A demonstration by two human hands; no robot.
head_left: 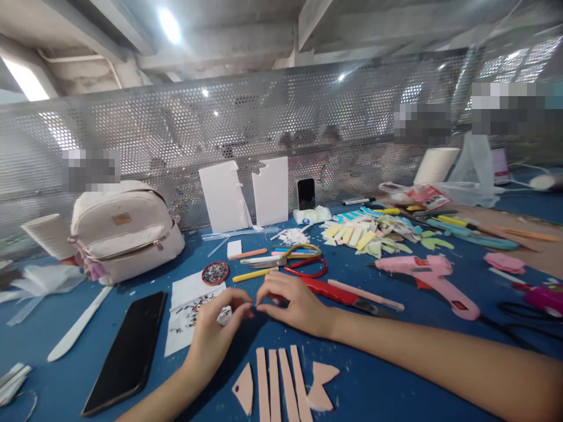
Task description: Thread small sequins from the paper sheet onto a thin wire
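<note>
Above the blue table my left hand and my right hand meet fingertip to fingertip. Each is closed in a pinch; whatever may sit between the fingers is too small to make out. Below them lie several pale pink strips side by side, with a pink fish-head piece on their left and a pink tail-shaped piece on their right. Beside my left hand is a white paper scattered with dark bits. A red-handled utility knife lies just past my right hand.
A black phone and a white backpack stand left. Scissors, a round dish of beads and foam scraps lie ahead. To the right is a pink glue gun with its cord. A perforated metal screen closes the back.
</note>
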